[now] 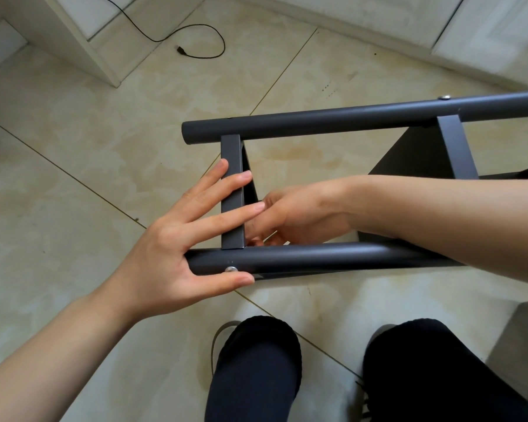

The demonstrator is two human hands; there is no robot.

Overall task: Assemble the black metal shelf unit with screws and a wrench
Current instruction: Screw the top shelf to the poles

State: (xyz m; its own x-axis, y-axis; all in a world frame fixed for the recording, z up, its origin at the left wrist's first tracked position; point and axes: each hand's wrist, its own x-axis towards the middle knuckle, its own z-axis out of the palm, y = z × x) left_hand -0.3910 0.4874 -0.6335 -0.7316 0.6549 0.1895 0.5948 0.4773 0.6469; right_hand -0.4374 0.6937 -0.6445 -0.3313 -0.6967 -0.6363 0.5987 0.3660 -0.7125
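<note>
Meanwhile the left hand [177, 254] pressed spread fingers on the shelf frame [317, 257]; the right hand [290, 217], curled, reached inside, grip unclear.

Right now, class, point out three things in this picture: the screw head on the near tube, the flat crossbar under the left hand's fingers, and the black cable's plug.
screw head [231, 269], head view: its silver top.
flat crossbar [231, 153], head view: its bare upper end.
cable plug [181, 50], head view: its dark tip.

- Glossy beige marbled floor tiles [83, 141] with thin dark grout lines run diagonally.
- White cabinet base [83, 41] stands at upper left.
- Thin black cable [201, 28] loops beside it.
- White baseboard panel [409, 32] crosses the top right.
</note>
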